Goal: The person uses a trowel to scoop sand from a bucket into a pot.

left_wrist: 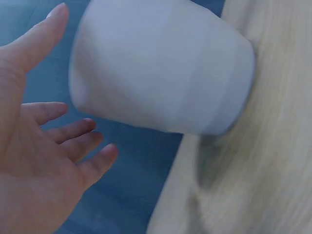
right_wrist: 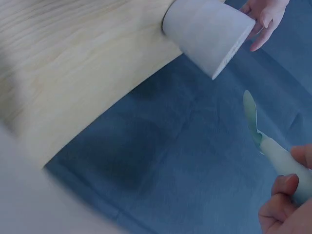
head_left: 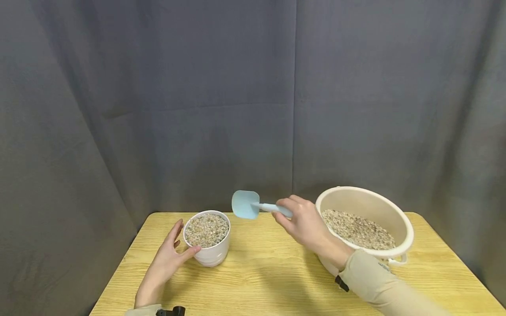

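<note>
A white flower pot [head_left: 213, 254], filled near its rim with small grainy gravel [head_left: 207, 230], stands upright at the left of the table. Beside its left side my left hand [head_left: 168, 259] is spread, thumb toward the front rim; in the left wrist view the fingers [left_wrist: 73, 139] look apart from the pot. My right hand [head_left: 306, 221] grips the handle of a light blue toy shovel [head_left: 246, 204]. Its blade points left, held in the air between the pot and a bucket, with no gravel visible on it. The right wrist view shows the shovel [right_wrist: 251, 114] edge-on.
A large cream bucket [head_left: 409, 228] with gravel [head_left: 359, 230] inside stands at the right, partly behind my right forearm. Both containers are on a light wooden table [head_left: 253, 276]. Grey curtains [head_left: 237, 109] hang behind the table and at its sides.
</note>
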The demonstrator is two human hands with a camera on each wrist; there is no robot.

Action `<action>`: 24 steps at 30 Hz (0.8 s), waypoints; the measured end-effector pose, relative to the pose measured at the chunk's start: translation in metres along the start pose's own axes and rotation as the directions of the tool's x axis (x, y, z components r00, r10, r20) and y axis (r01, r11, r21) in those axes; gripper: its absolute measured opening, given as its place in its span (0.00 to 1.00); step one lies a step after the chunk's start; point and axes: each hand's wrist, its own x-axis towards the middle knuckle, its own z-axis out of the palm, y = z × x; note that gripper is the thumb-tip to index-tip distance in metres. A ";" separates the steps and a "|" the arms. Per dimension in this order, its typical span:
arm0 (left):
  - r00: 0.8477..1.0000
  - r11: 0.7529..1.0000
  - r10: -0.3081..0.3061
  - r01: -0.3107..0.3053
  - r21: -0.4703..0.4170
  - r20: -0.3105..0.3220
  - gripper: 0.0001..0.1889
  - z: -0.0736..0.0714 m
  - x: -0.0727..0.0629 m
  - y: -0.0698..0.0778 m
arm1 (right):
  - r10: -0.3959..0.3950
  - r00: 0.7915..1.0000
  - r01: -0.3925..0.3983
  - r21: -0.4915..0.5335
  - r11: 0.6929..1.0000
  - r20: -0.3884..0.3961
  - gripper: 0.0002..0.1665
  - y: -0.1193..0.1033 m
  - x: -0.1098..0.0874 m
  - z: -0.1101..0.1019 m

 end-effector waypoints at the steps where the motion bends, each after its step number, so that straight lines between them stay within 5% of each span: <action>1: 1.000 1.000 0.000 0.000 0.018 -0.009 0.53 -0.001 -0.002 0.003 | 0.013 1.000 -0.013 0.004 1.000 0.004 0.07 0.003 -0.001 -0.007; 6: 0.997 0.997 0.041 -0.037 0.066 -0.058 0.49 0.001 -0.006 0.023 | 0.120 0.992 -0.121 0.007 0.993 0.047 0.06 0.016 -0.004 -0.047; 12: 0.988 0.991 0.130 -0.129 0.020 -0.085 0.45 0.019 -0.001 0.054 | 0.255 0.965 -0.252 -0.048 0.966 0.065 0.04 0.034 -0.011 -0.103; 24: 0.962 0.964 0.267 -0.267 -0.005 0.051 0.44 0.078 0.021 0.097 | 0.454 0.888 -0.432 -0.207 0.878 0.072 0.08 0.073 -0.040 -0.186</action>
